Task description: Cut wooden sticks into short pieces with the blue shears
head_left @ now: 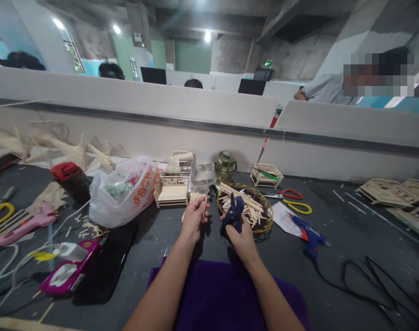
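My left hand (194, 218) is closed in a pinch around a thin wooden stick (205, 207), which points upward at the fingertips. To its right, my right hand (242, 239) wraps around a dark blue hand tool (234, 214) whose dark tip points up; its exact kind does not show clearly. Just behind that tool is a yellow-rimmed woven basket (269, 223) heaped with short wooden sticks (252, 207). More pale sticks (195, 197) lie behind my left hand, partly covered by it. A purple cloth (216, 294) lies below my forearms.
Small stick-built furniture (173, 191) stands beside a plastic bag (124, 193) and a green jar (226, 165). Scissors (295, 204) and a blue glue gun (311, 239) with a loose cord lie right. Left are a pink glue gun (26, 227), a magenta power strip (69, 271) and cables.
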Action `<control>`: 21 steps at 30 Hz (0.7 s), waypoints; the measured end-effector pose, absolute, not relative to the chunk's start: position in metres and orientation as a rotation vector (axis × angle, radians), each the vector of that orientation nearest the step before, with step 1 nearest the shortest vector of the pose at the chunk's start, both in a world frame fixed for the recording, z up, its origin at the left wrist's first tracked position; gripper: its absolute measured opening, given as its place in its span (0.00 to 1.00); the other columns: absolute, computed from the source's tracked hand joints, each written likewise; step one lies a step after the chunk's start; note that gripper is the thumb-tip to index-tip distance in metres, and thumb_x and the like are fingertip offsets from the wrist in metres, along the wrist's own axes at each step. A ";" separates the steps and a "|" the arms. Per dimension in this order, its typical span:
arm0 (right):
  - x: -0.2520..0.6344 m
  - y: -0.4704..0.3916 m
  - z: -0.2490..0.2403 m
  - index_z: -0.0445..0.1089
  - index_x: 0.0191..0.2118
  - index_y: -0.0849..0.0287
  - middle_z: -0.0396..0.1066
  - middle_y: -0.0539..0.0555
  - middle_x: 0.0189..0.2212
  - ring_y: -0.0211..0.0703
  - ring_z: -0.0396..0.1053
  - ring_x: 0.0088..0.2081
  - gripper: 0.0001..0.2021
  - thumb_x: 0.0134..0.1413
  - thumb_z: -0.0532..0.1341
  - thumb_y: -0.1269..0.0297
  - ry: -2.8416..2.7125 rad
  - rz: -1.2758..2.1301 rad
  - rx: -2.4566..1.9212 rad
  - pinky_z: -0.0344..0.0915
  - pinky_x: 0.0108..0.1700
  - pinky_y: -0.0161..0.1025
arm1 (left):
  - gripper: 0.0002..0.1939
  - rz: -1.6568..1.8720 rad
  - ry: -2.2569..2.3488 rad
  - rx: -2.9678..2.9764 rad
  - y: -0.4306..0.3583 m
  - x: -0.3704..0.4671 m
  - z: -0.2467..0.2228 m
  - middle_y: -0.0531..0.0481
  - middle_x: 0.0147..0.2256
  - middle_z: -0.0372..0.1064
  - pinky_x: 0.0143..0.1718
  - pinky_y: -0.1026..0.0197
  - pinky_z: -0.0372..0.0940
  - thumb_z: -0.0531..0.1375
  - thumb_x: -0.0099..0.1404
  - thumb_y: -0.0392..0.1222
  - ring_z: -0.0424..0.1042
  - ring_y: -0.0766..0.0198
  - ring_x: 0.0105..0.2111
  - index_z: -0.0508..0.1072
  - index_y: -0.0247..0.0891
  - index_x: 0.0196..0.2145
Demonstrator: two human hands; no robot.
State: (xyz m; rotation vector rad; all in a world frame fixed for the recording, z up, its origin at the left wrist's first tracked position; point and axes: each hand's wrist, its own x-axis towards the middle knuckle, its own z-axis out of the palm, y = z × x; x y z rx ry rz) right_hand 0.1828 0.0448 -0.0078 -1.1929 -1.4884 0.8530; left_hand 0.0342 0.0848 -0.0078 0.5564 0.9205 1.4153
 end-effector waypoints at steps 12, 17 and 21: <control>0.189 0.025 0.032 0.66 0.41 0.58 0.68 0.56 0.36 0.47 0.65 0.40 0.11 0.50 0.58 0.65 -1.894 0.160 -1.288 0.60 0.44 0.40 | 0.19 1.458 0.994 0.823 0.080 0.043 -0.003 0.51 0.28 0.71 0.22 0.72 0.58 0.68 0.49 0.46 0.65 0.73 0.22 0.76 0.34 0.38; 0.210 0.032 0.036 0.67 0.42 0.59 0.68 0.57 0.36 0.49 0.65 0.42 0.11 0.51 0.57 0.63 -1.934 -0.083 -1.676 0.58 0.44 0.40 | 0.15 1.431 0.937 0.934 0.072 0.052 0.006 0.50 0.28 0.71 0.27 0.69 0.61 0.67 0.53 0.45 0.66 0.70 0.26 0.77 0.34 0.36; 0.211 0.034 0.029 0.66 0.42 0.58 0.69 0.55 0.35 0.47 0.66 0.40 0.11 0.52 0.57 0.61 -1.962 -0.047 -1.757 0.57 0.41 0.37 | 0.12 1.401 0.883 0.972 0.068 0.059 0.010 0.50 0.27 0.71 0.29 0.68 0.61 0.66 0.54 0.44 0.65 0.70 0.26 0.77 0.33 0.34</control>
